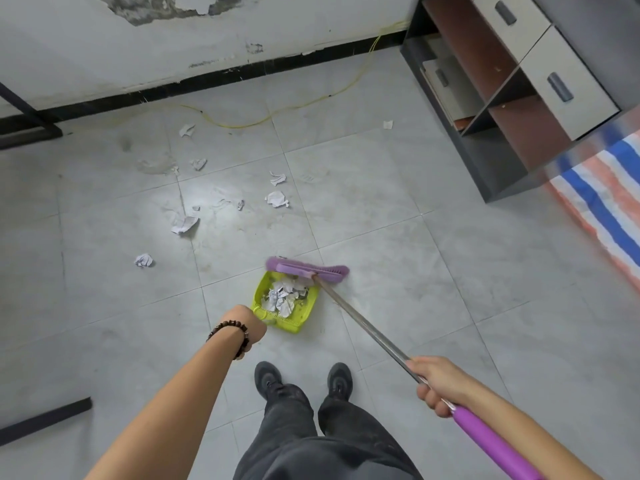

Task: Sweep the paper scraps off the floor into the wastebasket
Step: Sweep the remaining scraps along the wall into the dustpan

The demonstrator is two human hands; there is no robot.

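Scraps (pixel 284 297) in dustpan (pixel 259 295), broom head (pixel 307 269) beyond.

One head-worn wide-angle view, from standing height, facing forward and steeply down, floor (pixel 381 220) filling the frame, wall (pixel 138 46) at top, shoes (pixel 339 379) at bottom.

No legible txt or labels anywhere.
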